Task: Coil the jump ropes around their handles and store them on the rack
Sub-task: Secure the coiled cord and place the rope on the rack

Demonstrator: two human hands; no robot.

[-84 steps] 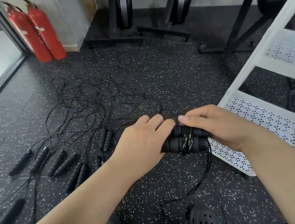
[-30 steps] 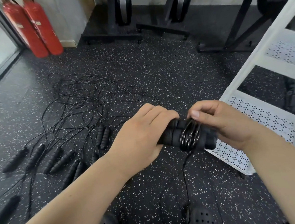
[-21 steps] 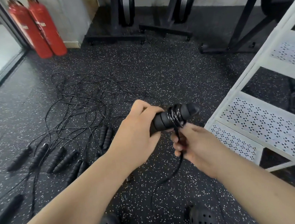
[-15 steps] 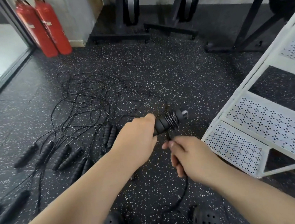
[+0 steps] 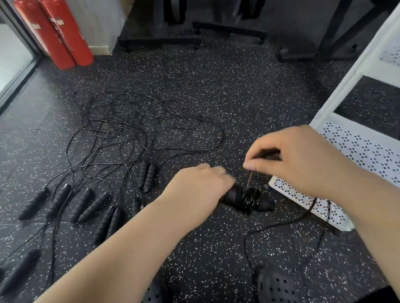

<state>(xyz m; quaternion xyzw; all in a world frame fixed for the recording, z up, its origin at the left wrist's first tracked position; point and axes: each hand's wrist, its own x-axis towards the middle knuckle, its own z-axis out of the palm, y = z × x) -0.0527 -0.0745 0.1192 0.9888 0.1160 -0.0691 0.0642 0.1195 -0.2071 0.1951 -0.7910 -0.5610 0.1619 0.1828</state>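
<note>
The left hand is clenched round a pair of black handles, holding them just off the front corner of the white rack, low over the speckled floor. Only the handles' end nearer the rack shows beyond the fingers. Cord is coiled in several turns around the middle of the handles. The right hand hovers above the rack's bottom shelf edge, higher than the handles, with thumb and forefinger pinching a thin strand of the cord that runs down to the coils; its other fingers are curled in. More slack passes under the right wrist, crosses the corner of the rack's lowest perforated shelf and drops in a loop to the floor in front of the rack. Well away from the rack, on the far side of the left hand, a tangle of other ropes lies spread on the floor, their black handles scattered along the near edge of the tangle, some in pairs. Farther from the rack still, two red extinguishers stand against the wall beside a glass door. Two dark perforated shoes show at the bottom edge, in front of the rack and below the hands.
</note>
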